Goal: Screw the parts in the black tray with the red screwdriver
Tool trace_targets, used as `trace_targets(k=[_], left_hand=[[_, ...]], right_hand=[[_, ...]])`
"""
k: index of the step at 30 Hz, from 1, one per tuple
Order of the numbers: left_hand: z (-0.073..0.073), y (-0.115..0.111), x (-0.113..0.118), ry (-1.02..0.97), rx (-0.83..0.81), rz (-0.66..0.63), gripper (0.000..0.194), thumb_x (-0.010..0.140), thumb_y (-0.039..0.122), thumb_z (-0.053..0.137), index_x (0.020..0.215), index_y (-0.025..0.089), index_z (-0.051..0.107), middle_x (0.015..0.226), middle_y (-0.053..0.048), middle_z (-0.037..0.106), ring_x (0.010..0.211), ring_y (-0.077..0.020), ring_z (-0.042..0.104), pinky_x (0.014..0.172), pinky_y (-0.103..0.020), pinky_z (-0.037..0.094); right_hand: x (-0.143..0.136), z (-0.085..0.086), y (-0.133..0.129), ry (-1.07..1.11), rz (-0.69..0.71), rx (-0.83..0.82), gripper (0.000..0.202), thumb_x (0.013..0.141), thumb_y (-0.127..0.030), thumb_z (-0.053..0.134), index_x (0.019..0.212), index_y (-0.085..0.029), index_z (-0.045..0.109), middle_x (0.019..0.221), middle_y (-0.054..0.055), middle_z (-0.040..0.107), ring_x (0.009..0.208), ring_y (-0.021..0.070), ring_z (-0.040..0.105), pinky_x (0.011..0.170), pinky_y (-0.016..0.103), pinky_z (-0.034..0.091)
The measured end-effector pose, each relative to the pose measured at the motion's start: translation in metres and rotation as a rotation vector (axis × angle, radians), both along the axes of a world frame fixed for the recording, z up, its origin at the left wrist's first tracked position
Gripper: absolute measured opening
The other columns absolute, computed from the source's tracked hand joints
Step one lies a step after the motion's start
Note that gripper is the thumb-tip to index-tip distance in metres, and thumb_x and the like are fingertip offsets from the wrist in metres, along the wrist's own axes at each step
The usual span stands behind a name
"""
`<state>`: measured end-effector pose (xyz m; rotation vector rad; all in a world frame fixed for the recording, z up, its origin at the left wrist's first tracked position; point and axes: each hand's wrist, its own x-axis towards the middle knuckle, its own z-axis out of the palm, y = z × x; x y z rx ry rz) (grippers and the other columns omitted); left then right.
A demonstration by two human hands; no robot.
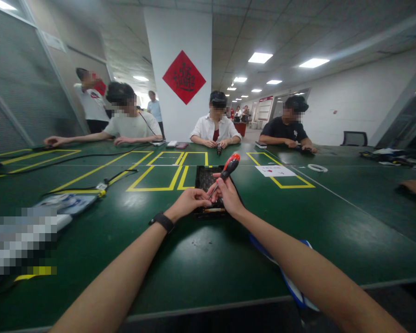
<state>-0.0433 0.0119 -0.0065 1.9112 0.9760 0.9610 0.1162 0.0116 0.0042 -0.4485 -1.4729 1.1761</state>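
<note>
Forearms converge on case at 12 o'clock; right hand grasps screwdriver, leaning toward 1; left hand, grip unclear, should steady its lower end

On the green table lie a black tray at the frame's centre and, right of centre, a white paper.

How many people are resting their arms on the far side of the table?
3: one in a pale T-shirt at left, one in a white shirt in the middle and one in a black shirt at right. Others could be hidden or out of frame.
</note>
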Motion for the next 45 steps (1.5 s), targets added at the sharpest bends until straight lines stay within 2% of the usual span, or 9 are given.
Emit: trace_targets(k=[8, 15, 18, 22, 30, 34, 37, 42, 45], left_hand=[[-0.002, 0.003, 0.002, -0.029, 0.071, 0.063, 0.028, 0.062, 0.036, 0.069, 0.071, 0.012, 0.059, 0.059, 0.002, 0.055, 0.053, -0.0074, 0.046, 0.050, -0.019, 0.034], [0.004, 0.000, -0.002, -0.048, -0.047, -0.164, 0.028, 0.075, 0.038, 0.057, 0.083, 0.011, 0.062, 0.075, -0.004, 0.064, 0.069, -0.0123, 0.055, 0.067, -0.024, 0.042], [0.004, -0.001, 0.000, -0.064, -0.013, -0.118, 0.030, 0.068, 0.036, 0.064, 0.087, 0.013, 0.058, 0.072, -0.001, 0.060, 0.064, -0.0100, 0.053, 0.062, -0.022, 0.041], [0.000, 0.002, 0.000, -0.045, 0.037, -0.015, 0.029, 0.065, 0.036, 0.068, 0.077, 0.012, 0.056, 0.063, 0.003, 0.053, 0.055, -0.0068, 0.046, 0.052, -0.019, 0.035], [0.003, 0.002, -0.004, -0.044, -0.015, -0.168, 0.026, 0.075, 0.035, 0.057, 0.083, 0.011, 0.060, 0.074, -0.003, 0.062, 0.067, -0.0108, 0.054, 0.065, -0.023, 0.041], [0.003, 0.000, 0.000, -0.012, 0.037, -0.060, 0.028, 0.065, 0.035, 0.066, 0.077, 0.012, 0.057, 0.064, 0.003, 0.055, 0.058, -0.0074, 0.048, 0.055, -0.019, 0.038], [0.001, 0.000, 0.000, 0.015, 0.058, -0.030, 0.026, 0.067, 0.035, 0.065, 0.073, 0.011, 0.057, 0.060, 0.004, 0.052, 0.054, -0.0066, 0.045, 0.051, -0.018, 0.035], [0.001, 0.000, -0.002, 0.091, 0.105, -0.109, 0.028, 0.079, 0.036, 0.051, 0.080, 0.011, 0.062, 0.072, -0.003, 0.063, 0.067, -0.0119, 0.054, 0.063, -0.023, 0.042], [0.003, -0.001, 0.000, 0.113, 0.243, -0.003, 0.032, 0.085, 0.036, 0.042, 0.092, 0.013, 0.064, 0.087, -0.004, 0.065, 0.082, -0.0156, 0.057, 0.077, -0.028, 0.043]], right_hand=[[0.000, -0.002, 0.001, -0.013, -0.016, 0.018, 0.032, 0.086, -0.044, 0.039, 0.107, -0.021, 0.039, 0.060, -0.006, 0.057, 0.042, 0.0062, 0.049, 0.044, 0.018, 0.040], [0.001, -0.002, 0.004, -0.013, -0.019, 0.001, 0.030, 0.085, -0.043, 0.040, 0.106, -0.022, 0.040, 0.063, -0.005, 0.058, 0.043, 0.0063, 0.051, 0.045, 0.018, 0.040], [0.001, -0.002, 0.004, -0.006, -0.043, 0.008, 0.030, 0.085, -0.043, 0.041, 0.106, -0.022, 0.040, 0.063, -0.005, 0.058, 0.042, 0.0060, 0.050, 0.045, 0.018, 0.040], [0.002, -0.002, 0.004, 0.005, -0.059, 0.004, 0.030, 0.085, -0.043, 0.041, 0.107, -0.022, 0.040, 0.063, -0.005, 0.057, 0.043, 0.0059, 0.050, 0.045, 0.018, 0.040], [0.001, -0.001, 0.003, 0.017, -0.042, -0.022, 0.031, 0.084, -0.044, 0.041, 0.107, -0.023, 0.040, 0.064, -0.004, 0.058, 0.043, 0.0064, 0.052, 0.044, 0.018, 0.041], [0.001, 0.000, 0.003, 0.026, -0.062, -0.014, 0.031, 0.084, -0.044, 0.042, 0.106, -0.023, 0.040, 0.062, -0.005, 0.057, 0.043, 0.0055, 0.050, 0.044, 0.017, 0.040], [0.002, 0.000, 0.004, 0.027, -0.064, -0.013, 0.031, 0.084, -0.044, 0.042, 0.106, -0.023, 0.040, 0.063, -0.006, 0.057, 0.043, 0.0054, 0.050, 0.044, 0.017, 0.040], [-0.001, -0.002, 0.005, -0.007, 0.008, -0.044, 0.030, 0.083, -0.045, 0.044, 0.100, -0.021, 0.044, 0.062, -0.005, 0.057, 0.044, 0.0060, 0.050, 0.045, 0.017, 0.041], [0.002, 0.003, 0.010, 0.036, -0.035, -0.078, 0.031, 0.083, -0.047, 0.042, 0.095, -0.019, 0.046, 0.058, -0.004, 0.055, 0.040, 0.0052, 0.045, 0.042, 0.016, 0.037]])
